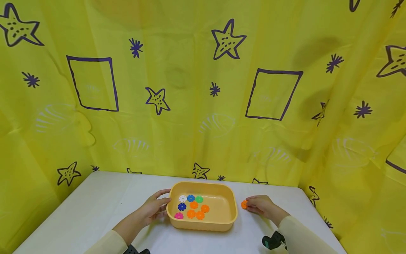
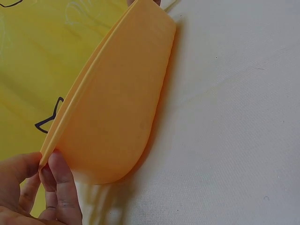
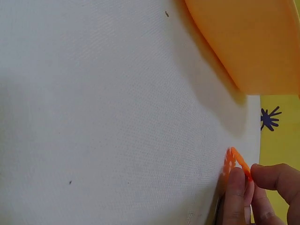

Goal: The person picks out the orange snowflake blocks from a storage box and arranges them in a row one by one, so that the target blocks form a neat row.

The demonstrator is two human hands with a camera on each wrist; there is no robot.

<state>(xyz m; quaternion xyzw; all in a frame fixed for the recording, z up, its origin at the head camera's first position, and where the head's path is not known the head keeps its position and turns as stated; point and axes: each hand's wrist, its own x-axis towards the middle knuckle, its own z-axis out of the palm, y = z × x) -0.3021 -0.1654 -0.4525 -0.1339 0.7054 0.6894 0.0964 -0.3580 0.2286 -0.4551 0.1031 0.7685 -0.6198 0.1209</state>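
Observation:
A light orange plastic basin (image 1: 219, 226) sits on the white table. My left hand (image 1: 155, 208) grips its left rim, thumb and fingers on either side of the edge, as the left wrist view shows up close. Several small notched plastic discs lie in the left half of the basin: a white disc (image 1: 183, 198), a blue disc (image 1: 190, 198), a green disc (image 1: 199, 199), a dark blue disc (image 1: 182, 206), a pink disc (image 1: 179, 215) and orange ones (image 1: 205, 209). Right of the basin, my right hand (image 1: 261, 205) pinches an orange disc (image 3: 241, 163) between thumb and fingers, close over the table.
The white table (image 1: 104, 201) reaches back to a yellow curtain (image 1: 177, 141) printed with stars and fish, which also hangs along both sides. Dark wrist devices (image 1: 274, 241) show below the sleeves.

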